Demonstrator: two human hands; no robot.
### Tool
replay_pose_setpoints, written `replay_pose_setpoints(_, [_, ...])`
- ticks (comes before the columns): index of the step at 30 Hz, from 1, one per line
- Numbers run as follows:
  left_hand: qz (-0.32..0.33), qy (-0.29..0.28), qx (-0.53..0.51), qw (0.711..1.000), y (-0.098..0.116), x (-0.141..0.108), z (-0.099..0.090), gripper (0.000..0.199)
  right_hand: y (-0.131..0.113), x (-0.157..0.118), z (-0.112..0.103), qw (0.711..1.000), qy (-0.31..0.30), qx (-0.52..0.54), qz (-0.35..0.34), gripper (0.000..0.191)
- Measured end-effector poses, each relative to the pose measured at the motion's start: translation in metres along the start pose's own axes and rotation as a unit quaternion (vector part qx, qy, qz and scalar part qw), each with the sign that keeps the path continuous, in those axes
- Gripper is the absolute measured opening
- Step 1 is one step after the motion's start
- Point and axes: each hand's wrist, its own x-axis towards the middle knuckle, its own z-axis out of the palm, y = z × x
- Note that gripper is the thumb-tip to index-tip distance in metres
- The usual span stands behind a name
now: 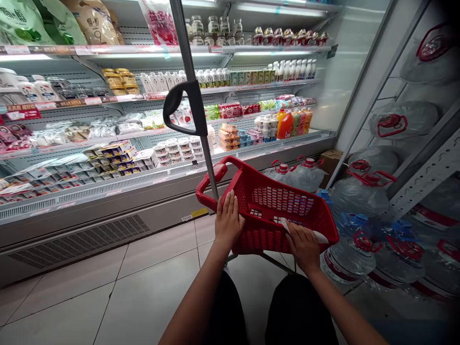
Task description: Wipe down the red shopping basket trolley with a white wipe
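The left hand (229,219) lies flat, with its fingers straight and near together, on the left end of the red basket (266,239). The right hand (304,242) bends over the near rim of this basket and holds a white cloth (320,237) against it. The basket sits on a metal frame (276,262), just before the person's knees (298,302), above the tiled floor (154,292). A grey pole (186,48) with a black handle (199,106) rises at its left end. Behind stands a chilled cabinet (168,191) with cups and bottles on shelves; large water bottles (350,256) are on the right.
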Motion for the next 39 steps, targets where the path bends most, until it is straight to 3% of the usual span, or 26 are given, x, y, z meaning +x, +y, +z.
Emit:
replay_pose_setpoints(3, [0.008, -0.020, 0.007, 1.000, 0.004, 0.000, 0.004, 0.066, -0.030, 0.015, 0.000, 1.000, 0.005, 0.020, 0.001, 0.060])
replay_pose_setpoints(9, [-0.016, -0.048, 0.061, 0.997, 0.007, 0.003, 0.007, 0.064, -0.117, 0.064, 0.013, 0.980, 0.014, 0.177, -0.092, 0.068])
replay_pose_setpoints(12, [0.000, -0.054, 0.067, 0.996, 0.005, 0.002, 0.007, 0.064, -0.138, 0.074, 0.012, 0.970, -0.006, 0.226, -0.089, 0.067])
replay_pose_setpoints(14, [0.004, -0.056, 0.067, 0.996, 0.003, 0.002, 0.007, 0.065, -0.133, 0.076, 0.004, 0.963, -0.044, 0.246, -0.097, 0.068])
replay_pose_setpoints(17, [0.000, -0.051, 0.063, 0.997, 0.001, 0.002, 0.008, 0.067, -0.106, 0.080, -0.008, 0.953, -0.097, 0.254, -0.137, 0.066])
replay_pose_setpoints(21, [-0.008, -0.040, 0.056, 0.998, 0.003, 0.003, 0.010, 0.067, -0.083, 0.091, -0.005, 0.962, -0.117, 0.148, -0.198, 0.067])
replay_pose_setpoints(28, [0.003, -0.044, 0.053, 0.998, 0.007, 0.000, 0.008, 0.067, -0.121, 0.106, 0.037, 0.984, -0.061, 0.084, -0.144, 0.048])
replay_pose_setpoints(32, [0.002, -0.037, 0.039, 0.999, 0.005, -0.001, 0.005, 0.068, -0.122, 0.103, 0.044, 0.992, -0.047, 0.032, -0.113, 0.039])
replay_pose_setpoints(35, [0.006, -0.028, 0.027, 0.999, 0.001, 0.001, 0.003, 0.069, -0.100, 0.090, 0.038, 0.993, -0.034, -0.009, -0.114, 0.034])
replay_pose_setpoints(39, [0.003, -0.027, 0.018, 0.999, -0.005, 0.004, 0.003, 0.070, -0.043, 0.057, 0.016, 0.992, -0.015, -0.047, -0.112, 0.040])
